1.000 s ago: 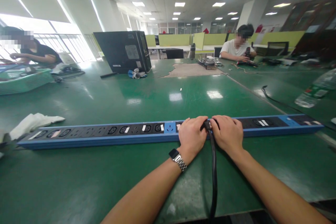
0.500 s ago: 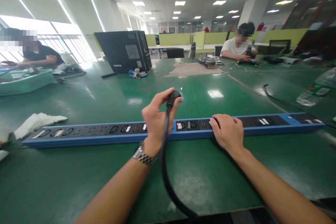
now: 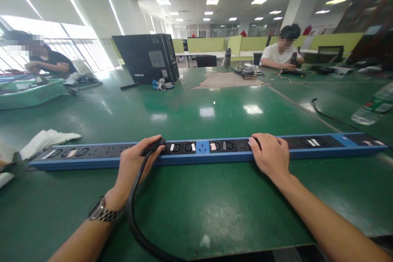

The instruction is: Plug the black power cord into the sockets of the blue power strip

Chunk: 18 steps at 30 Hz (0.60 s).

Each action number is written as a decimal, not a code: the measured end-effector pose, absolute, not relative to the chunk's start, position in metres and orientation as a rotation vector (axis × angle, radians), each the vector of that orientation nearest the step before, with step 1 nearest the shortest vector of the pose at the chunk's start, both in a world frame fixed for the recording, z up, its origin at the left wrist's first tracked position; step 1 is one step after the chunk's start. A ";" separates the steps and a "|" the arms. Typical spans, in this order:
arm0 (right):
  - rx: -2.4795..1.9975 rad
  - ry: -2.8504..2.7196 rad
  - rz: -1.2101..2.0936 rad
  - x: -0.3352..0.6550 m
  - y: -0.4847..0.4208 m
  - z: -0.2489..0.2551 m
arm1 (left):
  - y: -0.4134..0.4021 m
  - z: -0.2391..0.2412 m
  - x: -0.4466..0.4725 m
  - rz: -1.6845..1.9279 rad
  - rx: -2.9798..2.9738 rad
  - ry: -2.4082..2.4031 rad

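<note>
A long blue power strip with rows of black sockets lies across the green table. My left hand, with a metal watch on its wrist, is closed on a black plug at the sockets left of the strip's middle. Whether the plug sits in a socket or only touches it is hidden by my fingers. Its thick black cord loops down to the table's near edge. Right of the middle, my right hand grips the strip, thumb on the near side and fingers over the top.
A black computer case stands at the back, with gloves beside it. White tissue lies left of the strip; a green basket is beyond. A plastic bottle is at right. Two people sit across the table.
My left hand has carried the plug from above the strip's middle down and left onto its sockets. My right hand has stayed on the strip.
</note>
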State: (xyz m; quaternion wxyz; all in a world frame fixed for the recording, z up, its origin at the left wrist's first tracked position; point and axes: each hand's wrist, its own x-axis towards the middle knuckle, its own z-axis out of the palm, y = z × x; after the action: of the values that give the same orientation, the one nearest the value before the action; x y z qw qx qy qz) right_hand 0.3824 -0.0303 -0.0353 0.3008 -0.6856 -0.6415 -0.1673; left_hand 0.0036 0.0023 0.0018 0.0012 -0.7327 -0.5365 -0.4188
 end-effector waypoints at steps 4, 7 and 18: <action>-1.813 -1.706 -0.451 0.384 -0.030 -0.037 | 0.007 0.005 0.001 -1.254 -2.412 -1.594; -1.814 -1.709 -0.443 0.384 -0.030 -0.037 | 0.007 0.003 -0.003 -1.271 -2.463 -1.584; -1.803 -1.708 -0.418 0.383 -0.030 -0.036 | 0.001 -0.010 -0.007 -1.455 -2.485 -1.651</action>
State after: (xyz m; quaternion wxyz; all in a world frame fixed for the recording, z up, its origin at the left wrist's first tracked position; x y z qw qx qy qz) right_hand 0.3832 -0.0301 -0.0357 0.3066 -0.6813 -0.6456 -0.1579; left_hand -0.0067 0.0014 -0.0100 -0.0884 -0.7457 -0.4955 -0.4366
